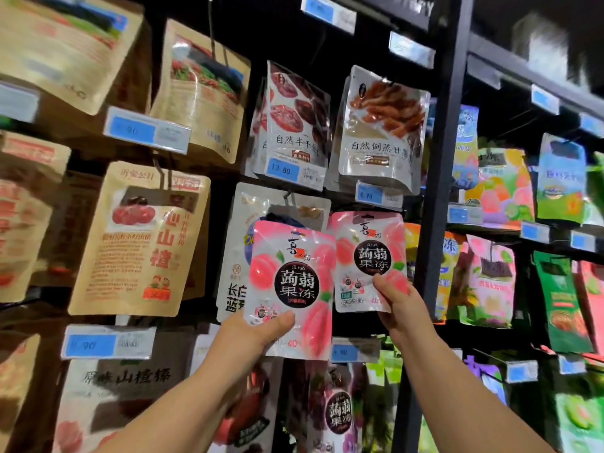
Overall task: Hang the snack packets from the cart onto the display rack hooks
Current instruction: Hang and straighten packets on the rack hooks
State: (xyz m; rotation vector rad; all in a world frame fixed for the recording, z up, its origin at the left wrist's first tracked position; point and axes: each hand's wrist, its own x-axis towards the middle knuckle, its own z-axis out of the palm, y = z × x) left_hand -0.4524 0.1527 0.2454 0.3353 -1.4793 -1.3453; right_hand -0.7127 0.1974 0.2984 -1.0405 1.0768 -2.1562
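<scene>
Only the head view here, tilted up at a wall of hanging snack bags. The left hand (261, 331) grips a pink peach packet (291, 282) by its bottom left corner, thumb across the front and fingers tucked behind. That packet sits nearer the camera and overlaps a white blueberry bag (233, 256) hanging behind it.

The right hand (400, 302) pinches a second pink packet (369, 256) at its lower right corner, thumb on the front. It holds that one up further in, just right of the first, with their edges nearly touching. The top edge is just below a blue price tag (376, 195). Can't tell if the hole is on a hook, it's too dark up there. Right beside it runs the black upright post (441, 158) of the rack.

Above both hang a clear bag of dried red fruit (297, 119) and a bag of orange strips (385, 122). Off to the left hangs a brown kraft bag (140, 240), pretty blurry. Below the hands there's a purple packet (336, 413) with the same design. Colourful bags fill the section right of the post.
</scene>
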